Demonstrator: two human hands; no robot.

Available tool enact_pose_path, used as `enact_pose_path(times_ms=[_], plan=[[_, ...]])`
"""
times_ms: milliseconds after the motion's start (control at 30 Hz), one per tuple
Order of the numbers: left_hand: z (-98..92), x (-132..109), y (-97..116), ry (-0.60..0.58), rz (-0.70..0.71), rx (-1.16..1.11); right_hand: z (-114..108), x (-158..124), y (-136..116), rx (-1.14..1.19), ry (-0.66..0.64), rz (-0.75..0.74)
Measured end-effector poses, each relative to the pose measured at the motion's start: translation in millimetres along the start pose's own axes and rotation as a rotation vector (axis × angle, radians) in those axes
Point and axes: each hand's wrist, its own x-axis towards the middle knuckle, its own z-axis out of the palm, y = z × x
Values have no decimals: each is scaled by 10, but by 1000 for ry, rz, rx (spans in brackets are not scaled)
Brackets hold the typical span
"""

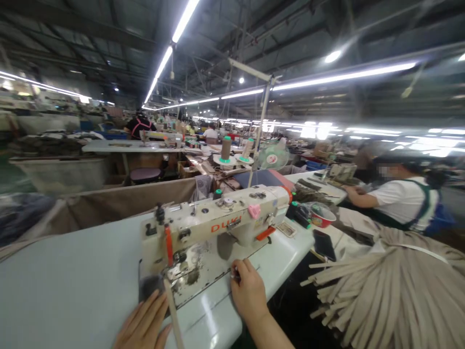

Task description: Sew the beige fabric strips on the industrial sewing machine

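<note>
A cream sewing machine (pixel 218 223) with orange lettering stands on a pale worktable (pixel 72 271). My left hand (pixel 145 322) lies flat and open on the table at the machine's near end, fingers stretched beside a narrow beige strip (pixel 173 310) that runs under the needle area. My right hand (pixel 249 288) rests on the table edge by the machine bed, fingers curled on a small metallic thing I cannot make out.
A big bundle of beige strips (pixel 381 281) hangs at the right. A black phone (pixel 324 245) and a red bowl (pixel 321 215) lie past the machine. A person in a white shirt (pixel 403 201) works at the right. Thread cones (pixel 225 149) and a fan (pixel 272 157) stand behind.
</note>
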Motion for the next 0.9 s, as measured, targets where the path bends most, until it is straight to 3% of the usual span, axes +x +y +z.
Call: enact_pose_path(times_ms=[100,233,367,567,900], plan=[[-333,221,148,-241,-114,46,-9,10,27,19,-18,-26],[-488,381,281,-420,-220,-11,70,35,109,16,-11,-57],[-522,407,310,-444,-309,-51,82,46,126,-16,25,-94],[-554,443,305,-447,-313,-58,50,64,88,-55,72,-155],[-496,532,192,-536,-421,-120,95,43,127,-75,39,-136]])
